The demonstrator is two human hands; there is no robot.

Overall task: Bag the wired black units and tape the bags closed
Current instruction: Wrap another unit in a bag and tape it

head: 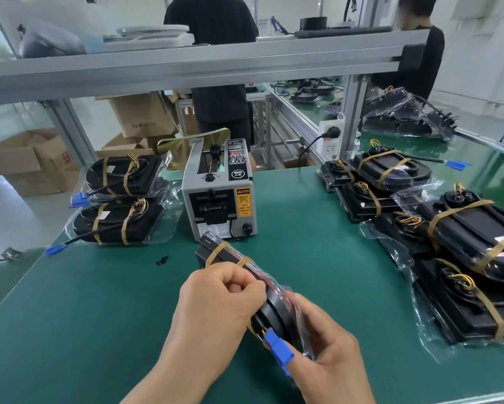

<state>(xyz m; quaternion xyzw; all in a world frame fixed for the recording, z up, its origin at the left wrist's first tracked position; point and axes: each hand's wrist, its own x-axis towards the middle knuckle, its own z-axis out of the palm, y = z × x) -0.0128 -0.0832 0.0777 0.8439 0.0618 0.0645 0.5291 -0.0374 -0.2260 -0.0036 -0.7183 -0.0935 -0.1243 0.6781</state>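
A green bench mat (317,287) is seen across most of the view. An aluminium shelf frame (204,65) is set across the top, with two people standing behind it. Cardboard boxes (35,158) are stacked on the floor at far left. At right, a pile of bagged and unbagged units (460,237) is spread over the mat, each banded with tan straps. At left, two bagged units (122,199) are stacked beside each other, blue plugs sticking out toward the mat edge. A grey tape dispenser (220,193) is placed at centre, between the two piles.

Just in front of the dispenser, one wired black unit (274,304) is held up off the mat, tilted on edge, its far end near the dispenser base. A clear bag (296,313) is wrapped around it, pulled partly over. The left hand (215,304) is curled closed, fingers pinched on the bag edge on the unit's left side. The right hand (329,357) is cupped under and around the unit's near end, fingers partly closed, gripping bag and unit together. A blue connector (278,349) is seen sticking out at the near end, lying between the two hands, touching the right thumb. A small black part (162,260) is left loose on the mat, left of the held unit.
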